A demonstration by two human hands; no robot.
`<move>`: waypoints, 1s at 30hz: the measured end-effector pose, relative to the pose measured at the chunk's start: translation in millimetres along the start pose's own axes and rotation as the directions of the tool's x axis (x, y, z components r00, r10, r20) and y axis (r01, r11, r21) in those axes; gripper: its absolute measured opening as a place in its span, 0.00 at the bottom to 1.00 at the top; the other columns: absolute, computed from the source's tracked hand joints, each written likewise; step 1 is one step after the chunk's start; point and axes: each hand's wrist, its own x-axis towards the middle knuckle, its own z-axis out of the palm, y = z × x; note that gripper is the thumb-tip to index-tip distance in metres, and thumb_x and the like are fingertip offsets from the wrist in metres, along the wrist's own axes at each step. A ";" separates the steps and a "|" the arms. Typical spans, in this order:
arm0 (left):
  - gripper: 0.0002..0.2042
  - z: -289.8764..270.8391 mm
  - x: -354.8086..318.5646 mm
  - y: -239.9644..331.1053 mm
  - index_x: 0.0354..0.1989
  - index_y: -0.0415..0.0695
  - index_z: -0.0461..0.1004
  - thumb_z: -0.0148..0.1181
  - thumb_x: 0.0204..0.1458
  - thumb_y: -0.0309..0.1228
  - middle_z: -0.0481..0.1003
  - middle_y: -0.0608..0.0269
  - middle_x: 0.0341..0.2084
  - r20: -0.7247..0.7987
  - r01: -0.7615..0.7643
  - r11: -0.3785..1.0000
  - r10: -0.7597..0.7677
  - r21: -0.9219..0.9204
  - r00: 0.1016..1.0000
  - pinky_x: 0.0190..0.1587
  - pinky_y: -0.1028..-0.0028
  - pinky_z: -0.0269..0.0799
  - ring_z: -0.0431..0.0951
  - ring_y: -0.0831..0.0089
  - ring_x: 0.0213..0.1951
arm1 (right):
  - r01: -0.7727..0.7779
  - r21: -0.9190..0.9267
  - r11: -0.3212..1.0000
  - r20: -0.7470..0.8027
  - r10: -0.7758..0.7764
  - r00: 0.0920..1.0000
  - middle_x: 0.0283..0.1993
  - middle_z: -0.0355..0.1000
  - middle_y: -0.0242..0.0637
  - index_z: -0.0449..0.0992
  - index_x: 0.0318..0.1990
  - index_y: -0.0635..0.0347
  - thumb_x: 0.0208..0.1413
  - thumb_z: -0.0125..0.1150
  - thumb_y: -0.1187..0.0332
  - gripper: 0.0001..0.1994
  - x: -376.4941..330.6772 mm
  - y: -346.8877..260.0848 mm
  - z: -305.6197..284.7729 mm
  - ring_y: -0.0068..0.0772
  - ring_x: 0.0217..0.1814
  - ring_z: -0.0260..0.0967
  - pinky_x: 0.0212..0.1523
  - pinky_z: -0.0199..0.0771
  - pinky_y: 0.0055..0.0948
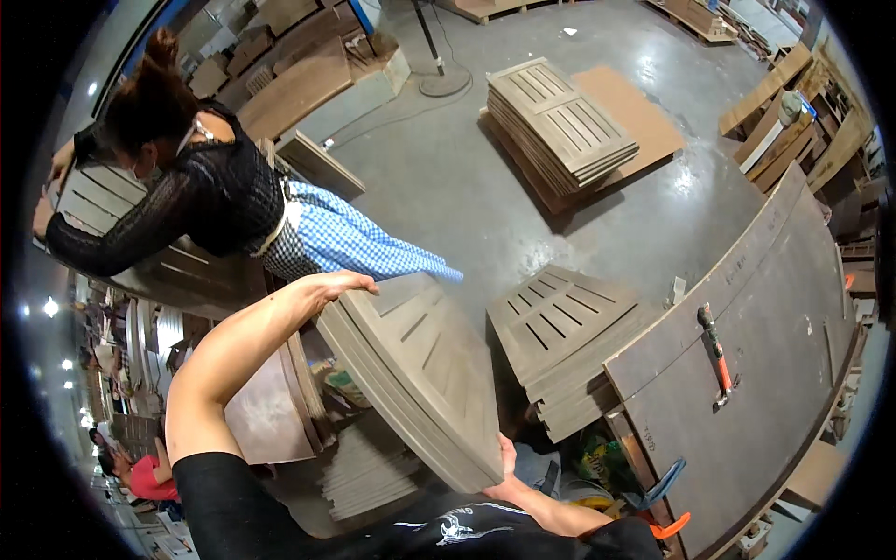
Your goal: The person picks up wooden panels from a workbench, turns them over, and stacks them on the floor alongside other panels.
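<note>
A small stack of slotted greyish-brown wooden panels is tilted between my two hands in front of my body. My left hand is closed on its far left corner, with the arm bent. Low on the near right corner, my right hand grips the edge, partly hidden behind the panels. Just to the right, a separate pile of similar slotted panels stands low beside the workbench. Several layers of board edges show along the left side of the stack I hold.
A large brown workbench on the right bears a hammer with an orange and black handle. Further ahead, a panel stack rests on brown sheets on the floor. A co-worker handles a slotted panel at the left.
</note>
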 end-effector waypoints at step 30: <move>0.21 -129.1 168.6 145.3 0.44 0.38 0.74 0.60 0.46 0.41 0.78 0.51 0.35 0.135 0.110 0.991 -0.099 -0.082 0.986 0.39 0.59 0.77 0.79 0.59 0.33 | 0.096 -0.014 0.995 -0.125 -0.097 0.987 0.57 0.70 0.42 0.70 0.58 0.56 0.57 0.42 0.48 0.28 126.7 -71.9 192.9 0.48 0.58 0.66 0.60 0.65 0.51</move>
